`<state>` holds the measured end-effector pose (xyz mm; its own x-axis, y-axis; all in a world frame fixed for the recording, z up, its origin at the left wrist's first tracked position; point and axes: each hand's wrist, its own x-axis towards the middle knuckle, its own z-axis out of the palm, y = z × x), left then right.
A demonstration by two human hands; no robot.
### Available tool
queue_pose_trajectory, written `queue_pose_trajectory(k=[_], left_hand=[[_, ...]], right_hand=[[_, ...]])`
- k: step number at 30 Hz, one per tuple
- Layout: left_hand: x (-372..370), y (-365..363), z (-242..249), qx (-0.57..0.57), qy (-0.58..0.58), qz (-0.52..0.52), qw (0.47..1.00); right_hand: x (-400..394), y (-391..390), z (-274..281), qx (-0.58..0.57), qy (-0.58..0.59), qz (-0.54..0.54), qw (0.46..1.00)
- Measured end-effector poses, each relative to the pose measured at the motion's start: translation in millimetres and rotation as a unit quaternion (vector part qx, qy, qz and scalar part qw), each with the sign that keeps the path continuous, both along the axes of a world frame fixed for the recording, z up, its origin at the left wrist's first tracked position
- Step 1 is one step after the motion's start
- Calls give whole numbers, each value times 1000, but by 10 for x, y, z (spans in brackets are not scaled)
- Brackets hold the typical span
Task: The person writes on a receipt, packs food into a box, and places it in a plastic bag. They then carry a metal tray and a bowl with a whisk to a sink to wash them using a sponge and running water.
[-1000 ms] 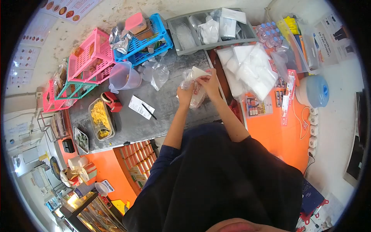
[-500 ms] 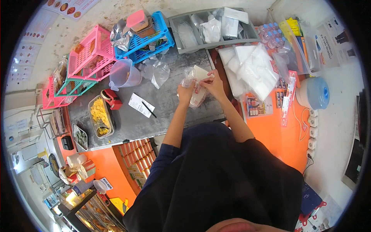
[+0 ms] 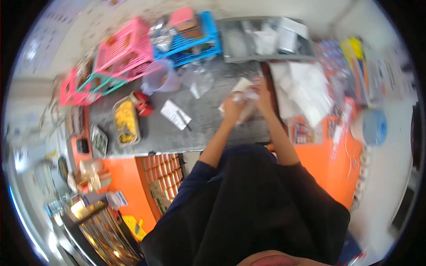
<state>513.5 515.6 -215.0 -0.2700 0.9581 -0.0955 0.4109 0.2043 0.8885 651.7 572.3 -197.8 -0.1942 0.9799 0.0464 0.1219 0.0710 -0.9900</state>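
Observation:
Over the dark countertop (image 3: 213, 128), a crumpled clear plastic bag (image 3: 246, 114) with white contents hangs between my two hands. My left hand (image 3: 233, 108) has its fingers closed on the bag's left side near the top. On the other side, my right hand (image 3: 264, 96) pinches the bag's upper right part, smeared by motion. A cream-white flap (image 3: 242, 84) sticks up behind the hands. To the left lie a white paper slip (image 3: 171, 111) and a black pen (image 3: 183, 120).
A pale plastic jug (image 3: 159, 80), red stapler-like object (image 3: 142, 104) and tray of yellow food (image 3: 126, 119) stand left. Pink (image 3: 126, 44) and blue baskets (image 3: 191, 46) line the back beside a grey divided tray (image 3: 239, 55). White plastic bags (image 3: 306, 88) are piled right.
The view has shifted and blurred, so everything sits lower and further right. My hands keep hold of the plastic bag, with the right hand now more upright beside it.

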Motion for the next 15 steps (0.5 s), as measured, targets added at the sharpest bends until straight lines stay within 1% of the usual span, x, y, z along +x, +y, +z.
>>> queue_pose_trajectory(k=[1, 3, 5, 6, 8, 9, 11, 12, 14, 15], left_hand=[[25, 5, 62, 54, 42, -8, 998], [-44, 30, 142, 131, 138, -38, 981], [-93, 99, 128, 51, 75, -81, 993], [-87, 115, 134, 54, 75, -55, 994], [-35, 115, 176, 99, 143, -17, 985], [-22, 129, 180, 102, 142, -8, 985], [20, 179, 187, 85, 173, -27, 981], [38, 185, 184, 87, 169, -24, 981], [41, 198, 182, 52, 131, 0, 990], [63, 198, 184, 52, 128, 2, 990]], right_hand=[[35, 69, -61, 13, 43, 35, 998], [98, 163, 67, -68, 85, 162, 981], [208, 305, -67, -60, 14, 239, 969], [175, 302, 26, -57, 11, 263, 963], [194, 290, 303, 11, -121, 188, 975], [183, 294, 278, 15, -123, 196, 973], [168, 306, 115, 62, -112, 250, 960], [172, 303, 0, 63, -116, 253, 958], [155, 298, -258, 173, -120, 240, 948], [160, 289, -314, 226, -120, 233, 938]])
